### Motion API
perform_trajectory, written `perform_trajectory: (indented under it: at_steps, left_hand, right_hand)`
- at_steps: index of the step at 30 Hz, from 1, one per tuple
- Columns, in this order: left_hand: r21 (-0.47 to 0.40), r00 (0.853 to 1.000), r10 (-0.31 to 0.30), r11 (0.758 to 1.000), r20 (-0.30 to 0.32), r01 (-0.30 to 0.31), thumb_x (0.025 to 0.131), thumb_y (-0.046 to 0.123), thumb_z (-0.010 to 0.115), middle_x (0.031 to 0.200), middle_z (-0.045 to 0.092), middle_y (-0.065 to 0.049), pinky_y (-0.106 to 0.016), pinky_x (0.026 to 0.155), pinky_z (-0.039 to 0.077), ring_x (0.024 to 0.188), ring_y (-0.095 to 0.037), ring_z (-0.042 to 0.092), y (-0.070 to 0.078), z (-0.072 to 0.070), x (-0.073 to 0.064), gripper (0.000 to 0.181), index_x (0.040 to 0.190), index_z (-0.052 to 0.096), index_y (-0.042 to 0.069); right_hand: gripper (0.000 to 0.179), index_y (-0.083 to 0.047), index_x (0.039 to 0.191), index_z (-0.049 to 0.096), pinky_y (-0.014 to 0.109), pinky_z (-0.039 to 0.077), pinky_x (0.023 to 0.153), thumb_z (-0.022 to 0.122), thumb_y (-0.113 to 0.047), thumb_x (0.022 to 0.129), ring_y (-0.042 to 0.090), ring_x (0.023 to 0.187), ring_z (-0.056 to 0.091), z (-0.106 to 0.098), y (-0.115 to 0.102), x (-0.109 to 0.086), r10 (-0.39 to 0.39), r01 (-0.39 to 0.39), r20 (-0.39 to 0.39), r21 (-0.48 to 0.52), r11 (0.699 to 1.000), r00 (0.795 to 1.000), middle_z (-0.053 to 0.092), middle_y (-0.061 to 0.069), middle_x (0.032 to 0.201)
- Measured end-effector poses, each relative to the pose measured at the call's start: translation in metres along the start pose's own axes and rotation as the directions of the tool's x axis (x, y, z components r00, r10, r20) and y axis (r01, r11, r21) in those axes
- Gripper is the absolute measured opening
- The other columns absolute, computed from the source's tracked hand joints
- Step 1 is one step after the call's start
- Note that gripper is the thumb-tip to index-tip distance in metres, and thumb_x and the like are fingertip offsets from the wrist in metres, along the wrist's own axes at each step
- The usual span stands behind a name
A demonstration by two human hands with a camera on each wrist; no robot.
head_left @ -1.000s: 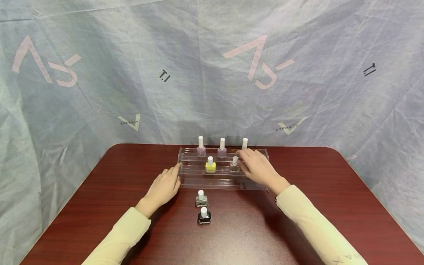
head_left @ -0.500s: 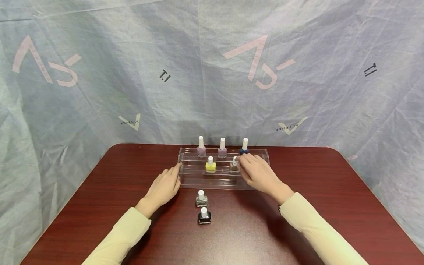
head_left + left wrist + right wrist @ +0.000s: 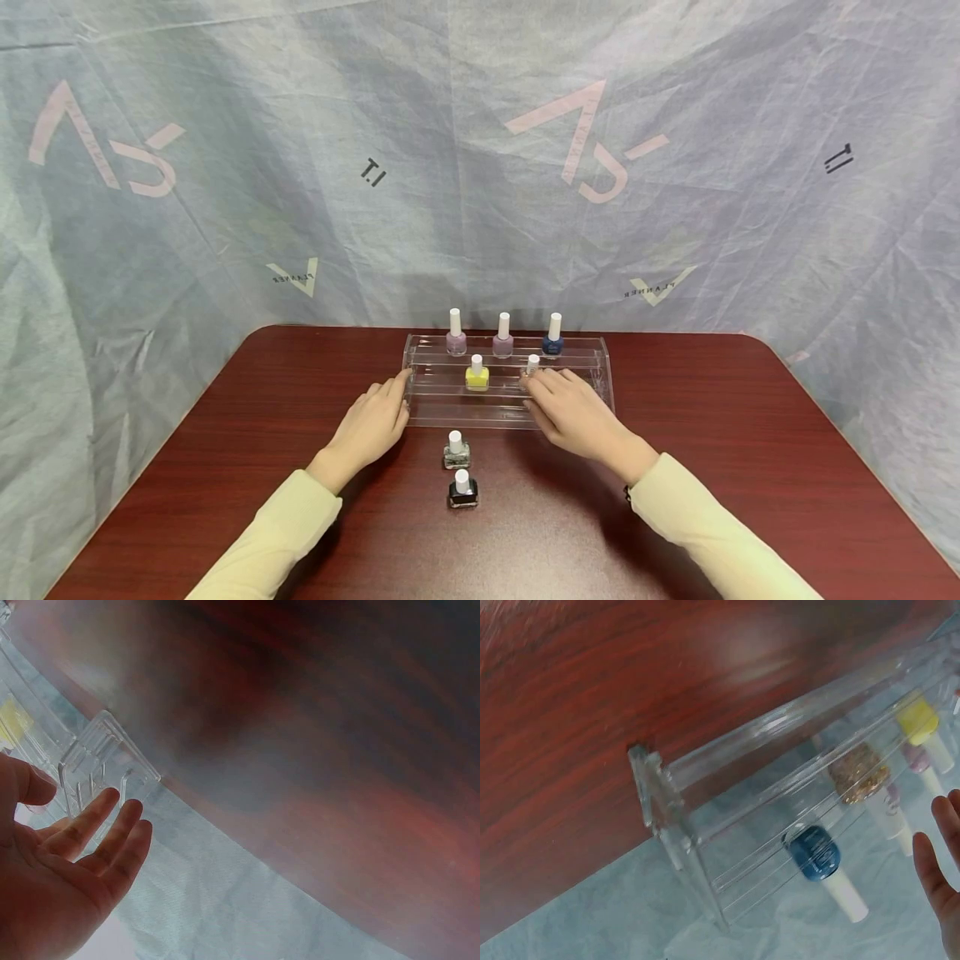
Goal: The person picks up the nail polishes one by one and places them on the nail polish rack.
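Observation:
A clear tiered display rack [image 3: 457,412] carries nail polish bottles on its upper tiers. On the top tier are two lilac bottles, the left one [image 3: 456,342] and the middle one [image 3: 502,345], and a blue bottle [image 3: 552,344]. One tier lower stand a yellow bottle [image 3: 477,378] and a glitter bottle [image 3: 856,772]. My left hand [image 3: 369,423] touches the rack's left end, fingers extended. In front of the glitter bottle hovers my right hand [image 3: 577,414], overlapping it in the head view; in the right wrist view its visible fingers [image 3: 931,874] are extended, apart from the bottle.
On the dark red wooden table [image 3: 360,533], in front of the rack, stand a silvery glitter bottle [image 3: 456,454] and a black bottle [image 3: 463,493], both white-capped. A grey fabric backdrop [image 3: 450,167] hangs behind the table's far edge.
My right hand has drawn back toward the front and slightly down from the rack's upper tiers, uncovering the blue bottle. The left hand has stayed at the rack's left end.

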State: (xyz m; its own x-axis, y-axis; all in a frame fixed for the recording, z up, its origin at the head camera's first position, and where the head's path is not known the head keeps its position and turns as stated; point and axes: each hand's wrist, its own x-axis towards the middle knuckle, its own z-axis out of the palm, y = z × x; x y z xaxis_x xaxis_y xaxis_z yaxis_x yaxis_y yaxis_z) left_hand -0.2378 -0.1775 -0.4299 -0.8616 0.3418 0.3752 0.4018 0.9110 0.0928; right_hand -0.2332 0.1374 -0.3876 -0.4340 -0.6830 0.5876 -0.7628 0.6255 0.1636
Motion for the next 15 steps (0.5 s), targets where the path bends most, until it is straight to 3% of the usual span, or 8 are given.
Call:
perform_trajectory:
  at_steps: [4,11,15]
  left_hand:
    - [0.003,1.0,-0.001,1.0,-0.004,0.001,0.088,0.015,0.048,0.115,0.06,-0.013,-0.043,0.081,0.047,0.1,-0.031,0.057,0.0,0.0,0.0,0.051,0.137,0.037,0.003]
    - [0.007,1.0,-0.002,1.0,-0.006,0.002,0.088,0.015,0.049,0.115,0.06,-0.013,-0.043,0.08,0.048,0.099,-0.031,0.057,0.0,0.001,0.0,0.051,0.136,0.037,0.003]
    - [0.002,1.0,-0.006,1.0,0.001,0.006,0.089,0.015,0.049,0.116,0.059,-0.013,-0.043,0.081,0.048,0.1,-0.031,0.057,0.0,0.0,0.0,0.051,0.137,0.037,0.003]
  right_hand:
    - [0.021,-0.008,0.106,0.058,0.031,0.044,0.072,0.048,-0.018,0.089,0.017,0.09,0.058,0.003,-0.006,-0.001,-0.027,0.027,0.007,0.009,1.0,1.0,0.06,0.001,0.095]
    - [0.027,-0.009,0.106,0.057,0.03,0.043,0.07,0.06,-0.013,0.079,0.016,0.087,0.057,0.009,-0.016,-0.004,-0.068,0.068,0.02,0.004,0.998,0.997,0.059,-0.001,0.093]
    - [0.025,-0.009,0.105,0.057,0.032,0.046,0.073,0.06,-0.016,0.081,0.016,0.088,0.058,0.013,-0.022,-0.005,-0.076,0.076,0.038,0.008,0.997,0.996,0.059,-0.001,0.094]
